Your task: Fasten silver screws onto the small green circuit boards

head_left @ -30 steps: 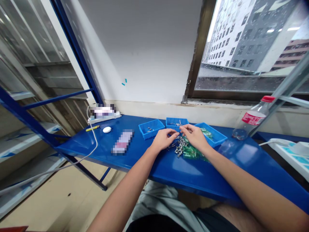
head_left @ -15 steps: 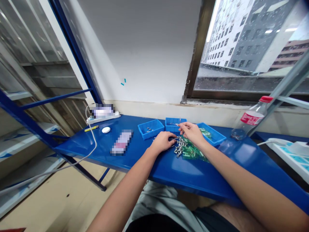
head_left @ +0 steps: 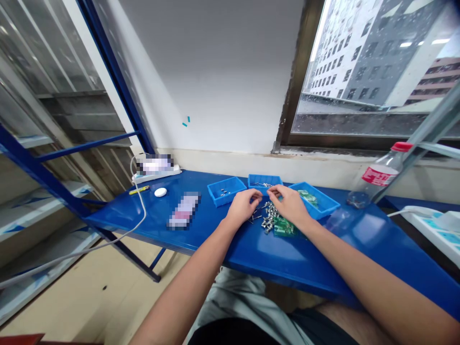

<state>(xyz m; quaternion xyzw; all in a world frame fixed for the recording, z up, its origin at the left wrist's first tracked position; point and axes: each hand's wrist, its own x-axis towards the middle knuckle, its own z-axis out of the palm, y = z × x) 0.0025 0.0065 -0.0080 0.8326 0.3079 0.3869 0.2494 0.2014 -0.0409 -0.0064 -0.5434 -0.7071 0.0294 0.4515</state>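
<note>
My left hand [head_left: 245,205] is low over the table with its fingers curled together. My right hand [head_left: 290,203] faces it, thumb and fingertips pinched, a small gap away. Whatever either hand holds is too small to make out. Between and below them lies a pile of small shiny metal parts [head_left: 268,221]. Several thin metal pins [head_left: 254,218] lie beside my left hand. Green pieces like small circuit boards [head_left: 284,227] are under my right wrist, partly hidden. Just beyond my fingers stands a blue tray [head_left: 265,178] with thin metal pieces in it.
Another blue tray [head_left: 233,198] at left holds a few small parts; a third tray [head_left: 325,209] at right holds green pieces. A plastic bottle [head_left: 378,175], a power strip [head_left: 427,230], a blurred phone-like object [head_left: 184,211], a white oval object [head_left: 160,192] and a cable [head_left: 144,206] surround them.
My right hand has come down and back from the middle tray toward my left hand. My left hand has lifted slightly, its fingertips now facing the right ones.
</note>
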